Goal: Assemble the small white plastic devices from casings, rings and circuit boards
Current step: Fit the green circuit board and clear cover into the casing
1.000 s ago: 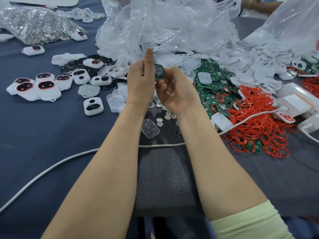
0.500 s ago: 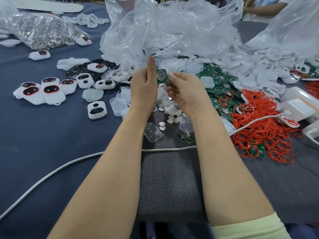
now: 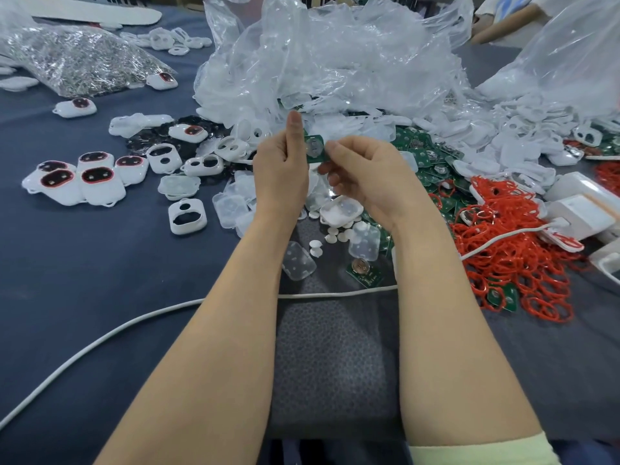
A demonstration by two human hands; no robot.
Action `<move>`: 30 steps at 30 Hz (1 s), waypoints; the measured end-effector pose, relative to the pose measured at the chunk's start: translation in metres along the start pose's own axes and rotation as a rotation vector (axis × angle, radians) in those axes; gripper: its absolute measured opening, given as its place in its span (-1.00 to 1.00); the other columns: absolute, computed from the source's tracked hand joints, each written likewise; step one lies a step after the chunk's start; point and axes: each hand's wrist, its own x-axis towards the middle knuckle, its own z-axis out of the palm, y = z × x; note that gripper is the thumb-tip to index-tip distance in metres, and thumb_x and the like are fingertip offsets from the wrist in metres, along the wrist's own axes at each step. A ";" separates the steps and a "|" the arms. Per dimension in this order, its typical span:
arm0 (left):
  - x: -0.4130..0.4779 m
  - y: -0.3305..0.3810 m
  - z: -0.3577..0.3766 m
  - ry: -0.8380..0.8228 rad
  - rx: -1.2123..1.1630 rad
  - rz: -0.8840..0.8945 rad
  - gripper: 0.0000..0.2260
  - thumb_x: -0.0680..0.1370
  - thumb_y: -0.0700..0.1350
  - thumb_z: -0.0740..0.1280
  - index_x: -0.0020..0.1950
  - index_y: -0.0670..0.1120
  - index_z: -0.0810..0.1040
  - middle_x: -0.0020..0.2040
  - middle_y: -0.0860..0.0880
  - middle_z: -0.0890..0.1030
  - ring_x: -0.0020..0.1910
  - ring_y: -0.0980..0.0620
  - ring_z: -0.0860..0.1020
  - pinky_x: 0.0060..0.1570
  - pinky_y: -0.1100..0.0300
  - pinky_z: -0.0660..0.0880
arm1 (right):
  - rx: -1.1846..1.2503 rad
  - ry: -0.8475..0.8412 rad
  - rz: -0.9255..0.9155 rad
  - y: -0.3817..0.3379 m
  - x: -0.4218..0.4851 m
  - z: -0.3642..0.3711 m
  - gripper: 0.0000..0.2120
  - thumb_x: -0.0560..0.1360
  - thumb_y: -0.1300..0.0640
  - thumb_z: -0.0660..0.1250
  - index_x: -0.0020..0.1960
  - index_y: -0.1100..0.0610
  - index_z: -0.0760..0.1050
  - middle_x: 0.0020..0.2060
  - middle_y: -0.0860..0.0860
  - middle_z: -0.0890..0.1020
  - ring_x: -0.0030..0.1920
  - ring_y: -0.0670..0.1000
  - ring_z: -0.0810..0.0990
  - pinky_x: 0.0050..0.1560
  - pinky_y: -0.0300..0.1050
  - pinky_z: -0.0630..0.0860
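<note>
A small green circuit board (image 3: 314,148) with a round metal disc is held up between both hands above the table. My left hand (image 3: 281,169) grips its left edge, thumb pointing up. My right hand (image 3: 362,176) pinches its right edge with curled fingers. Below them lie clear plastic covers (image 3: 298,260), small white round buttons (image 3: 335,234) and another circuit board (image 3: 364,270). A pile of green boards (image 3: 432,162) lies to the right, beside a heap of red rings (image 3: 513,260). Finished white devices with red-rimmed openings (image 3: 77,181) sit at the left, and empty white casings (image 3: 186,216) lie nearby.
Crumpled clear plastic bags (image 3: 335,62) rise behind the hands. A bag of small metal parts (image 3: 77,58) lies far left. A white cable (image 3: 134,325) crosses the blue table cloth (image 3: 84,280). White boxes (image 3: 580,209) stand at the right edge. Another person's arm (image 3: 503,25) shows at top right.
Both hands hold the circuit board as before; the right hand's fingers have shifted to pinch the board's right edge. The view has tilted slightly, so the scene sits lower in frame.
</note>
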 end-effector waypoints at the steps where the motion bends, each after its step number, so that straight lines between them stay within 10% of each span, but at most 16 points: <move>1: 0.000 0.000 0.000 -0.004 -0.008 -0.006 -0.52 0.68 0.03 0.09 -0.42 -0.09 0.15 -0.48 -0.04 0.16 -0.48 0.05 0.13 -0.44 0.16 0.07 | 0.000 -0.030 -0.021 0.000 0.000 0.000 -0.86 0.57 0.18 0.28 -0.14 0.16 0.55 -0.38 -0.04 0.64 -0.41 -0.13 0.53 -0.34 -0.30 0.49; 6: 0.000 0.001 -0.003 -0.093 -0.171 -0.093 -0.50 0.68 0.07 0.06 -0.27 -0.28 0.42 -0.35 -0.17 0.31 -0.38 -0.08 0.24 -0.37 0.07 0.20 | 0.003 -0.121 -0.077 0.002 -0.001 0.000 -0.79 0.61 0.26 0.19 -0.15 0.13 0.52 -0.43 -0.07 0.59 -0.39 -0.13 0.48 -0.33 -0.32 0.44; 19: 0.003 0.001 -0.003 0.039 -0.109 -0.126 -0.54 0.68 0.04 0.08 -0.40 -0.08 0.19 -0.47 -0.06 0.22 -0.49 0.02 0.18 -0.43 0.13 0.12 | 0.007 -0.061 -0.079 0.008 0.004 0.008 -0.73 0.59 0.05 0.23 -0.25 0.09 0.52 -0.44 -0.09 0.55 -0.45 -0.12 0.43 -0.42 -0.31 0.39; 30: 0.000 0.006 -0.005 -0.237 -0.339 -0.295 -0.69 0.64 -0.07 0.19 -0.30 -0.06 0.44 -0.48 0.06 0.40 -0.49 0.13 0.31 -0.42 0.28 0.26 | -0.087 0.033 -0.098 0.006 0.001 0.001 -0.73 0.61 0.15 0.18 -0.26 0.10 0.46 -0.48 -0.10 0.49 -0.48 -0.13 0.36 -0.42 -0.31 0.34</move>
